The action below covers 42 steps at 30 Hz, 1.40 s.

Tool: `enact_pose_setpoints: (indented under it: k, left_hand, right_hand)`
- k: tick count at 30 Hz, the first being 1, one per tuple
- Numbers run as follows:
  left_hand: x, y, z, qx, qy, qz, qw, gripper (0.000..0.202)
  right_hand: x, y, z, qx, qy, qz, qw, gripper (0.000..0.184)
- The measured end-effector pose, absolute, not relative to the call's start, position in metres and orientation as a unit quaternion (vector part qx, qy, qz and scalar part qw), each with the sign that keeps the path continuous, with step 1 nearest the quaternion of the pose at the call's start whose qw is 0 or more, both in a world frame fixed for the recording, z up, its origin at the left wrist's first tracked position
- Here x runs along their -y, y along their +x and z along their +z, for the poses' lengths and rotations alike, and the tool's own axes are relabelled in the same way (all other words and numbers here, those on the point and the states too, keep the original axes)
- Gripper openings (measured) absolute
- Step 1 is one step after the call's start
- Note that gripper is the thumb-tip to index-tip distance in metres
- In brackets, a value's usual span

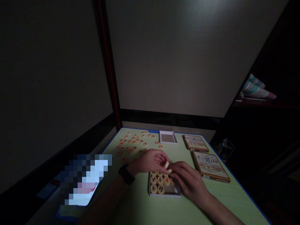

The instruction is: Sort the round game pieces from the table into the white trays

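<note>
An open shallow box (pixel 165 196) on the table holds round wooden Chinese chess pieces (pixel 160 180) in rows, most with dark characters and one with a red mark. Above its far part, my left hand (pixel 153 161) is closed on a pale Chinese chess piece (pixel 166 164). A second pale piece (pixel 169 171) shows just below, by the left thumb and the right fingertips. My right hand (pixel 191 181) reaches over the box's right side with bent fingers. Its fingertips are partly hidden, so what they pinch is unclear. A dark band (pixel 126 175) circles my left wrist.
Many loose pieces (pixel 130 141) lie scattered at the table's far left. A second shallow tray (pixel 167 137) sits at the back. Two printed boxes (pixel 196 143) (pixel 211 165) lie along the right. A bright, pixelated screen (pixel 86 184) is at the left edge. Walls rise behind the table.
</note>
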<state>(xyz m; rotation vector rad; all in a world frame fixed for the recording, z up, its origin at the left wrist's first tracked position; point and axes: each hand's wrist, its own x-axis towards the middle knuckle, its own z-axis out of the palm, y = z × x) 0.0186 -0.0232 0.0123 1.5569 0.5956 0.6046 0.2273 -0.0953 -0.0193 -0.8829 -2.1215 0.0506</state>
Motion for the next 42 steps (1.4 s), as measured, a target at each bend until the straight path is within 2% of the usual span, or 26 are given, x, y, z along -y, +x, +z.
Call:
enact_pose_setpoints:
  k: [4,7,9,14,19,24,31,42]
  left_hand:
    - [0.028,0.020,0.012,-0.239,0.676,0.240,0.655,0.049]
    - [0.025,0.020,0.010,-0.248,0.682,0.236,0.647,0.045]
    - [0.020,0.017,0.009,-0.279,0.691,0.268,0.611,0.041]
    - [0.000,0.009,0.004,-0.362,0.670,0.415,0.497,0.038]
    - [-0.012,0.003,-0.001,-0.396,0.652,0.452,0.462,0.038]
    - [-0.014,0.001,-0.004,-0.423,0.664,0.458,0.413,0.036]
    - [-0.011,0.001,-0.003,-0.418,0.680,0.444,0.408,0.031]
    - [-0.010,0.005,-0.007,-0.405,0.699,0.427,0.406,0.029]
  right_hand:
    - [0.098,0.228,-0.019,0.854,-0.316,-0.011,0.413,0.029]
    - [0.101,0.226,-0.013,0.852,-0.319,0.027,0.414,0.022]
    - [0.103,0.226,-0.008,0.849,-0.341,0.078,0.396,0.018]
    - [0.105,0.229,-0.003,0.836,-0.408,0.164,0.330,0.025]
    - [0.107,0.228,0.000,0.844,-0.408,0.216,0.273,0.026]
    - [0.109,0.224,0.003,0.867,-0.377,0.206,0.252,0.025]
    - [0.109,0.224,-0.001,0.895,-0.351,0.169,0.217,0.024]
    - [0.106,0.222,-0.015,0.904,-0.332,0.141,0.229,0.026]
